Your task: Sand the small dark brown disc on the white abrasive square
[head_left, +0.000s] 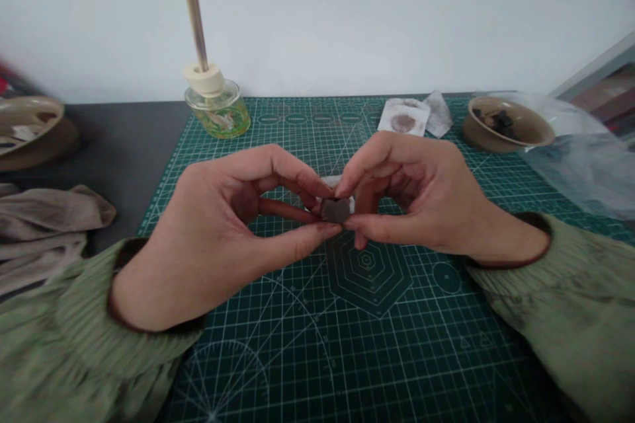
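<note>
One dark lump (336,210), crosswise between left hand (218,231) and right hand (421,198)

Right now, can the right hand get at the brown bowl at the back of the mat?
Probably yes: only bare mat lies between the right hand and the bowl. But it pinches a small dark piece together with the left hand, so it must let go first.

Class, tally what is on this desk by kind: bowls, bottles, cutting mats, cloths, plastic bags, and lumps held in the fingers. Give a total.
Shallow brown bowls: 2
Clear glass bottle with cream cap: 1
Green gridded cutting mat: 1
Crumpled grey-beige cloth: 1
Clear plastic bag: 1
Small dark grey-brown lump, pinched between left hand and right hand: 1
Total: 7
</note>
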`<state>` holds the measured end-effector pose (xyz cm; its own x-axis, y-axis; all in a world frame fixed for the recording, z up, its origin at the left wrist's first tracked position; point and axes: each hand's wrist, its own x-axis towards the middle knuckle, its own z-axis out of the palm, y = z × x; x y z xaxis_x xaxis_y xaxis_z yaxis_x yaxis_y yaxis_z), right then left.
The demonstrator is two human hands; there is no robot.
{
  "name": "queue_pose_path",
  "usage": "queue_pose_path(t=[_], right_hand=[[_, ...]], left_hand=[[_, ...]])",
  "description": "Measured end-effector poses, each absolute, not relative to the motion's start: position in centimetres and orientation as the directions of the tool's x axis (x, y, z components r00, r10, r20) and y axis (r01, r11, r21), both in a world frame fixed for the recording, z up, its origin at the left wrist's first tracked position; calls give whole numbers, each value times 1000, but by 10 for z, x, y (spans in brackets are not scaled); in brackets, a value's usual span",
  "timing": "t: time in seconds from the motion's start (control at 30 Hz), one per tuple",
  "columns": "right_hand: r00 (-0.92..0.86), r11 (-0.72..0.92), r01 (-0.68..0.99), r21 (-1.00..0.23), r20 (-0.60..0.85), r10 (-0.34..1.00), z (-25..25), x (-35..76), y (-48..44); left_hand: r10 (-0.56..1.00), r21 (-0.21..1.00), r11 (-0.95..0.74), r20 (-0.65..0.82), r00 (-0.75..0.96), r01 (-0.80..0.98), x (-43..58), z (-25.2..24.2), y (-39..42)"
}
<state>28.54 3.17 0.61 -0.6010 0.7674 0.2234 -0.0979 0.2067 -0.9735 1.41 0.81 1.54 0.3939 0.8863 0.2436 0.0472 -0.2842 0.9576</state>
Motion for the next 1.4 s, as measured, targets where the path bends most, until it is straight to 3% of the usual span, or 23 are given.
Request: queue_pose_path(t=[0.2, 0.4, 0.73, 0.97, 1.4], right_hand=[[-590, 199, -36, -979, 182, 787, 8, 285, 31], [-612, 172, -155, -973, 231, 757, 4, 286, 33], [-604, 158, -128, -979, 203, 771, 7, 284, 33], [-610, 183, -120, -976, 218, 762, 6, 284, 33], [-590, 290, -52, -956, 264, 763, 1, 286, 35]], left_hand=[[889, 957, -286, 244, 388, 54, 16, 12, 9], [889, 956, -285, 240, 390, 61, 15, 12, 8], [882, 937, -323, 248, 402, 132, 14, 13, 7], [889, 953, -288, 229, 397, 95, 14, 14, 7], [843, 913, -386, 293, 450, 129, 7, 3, 15]])
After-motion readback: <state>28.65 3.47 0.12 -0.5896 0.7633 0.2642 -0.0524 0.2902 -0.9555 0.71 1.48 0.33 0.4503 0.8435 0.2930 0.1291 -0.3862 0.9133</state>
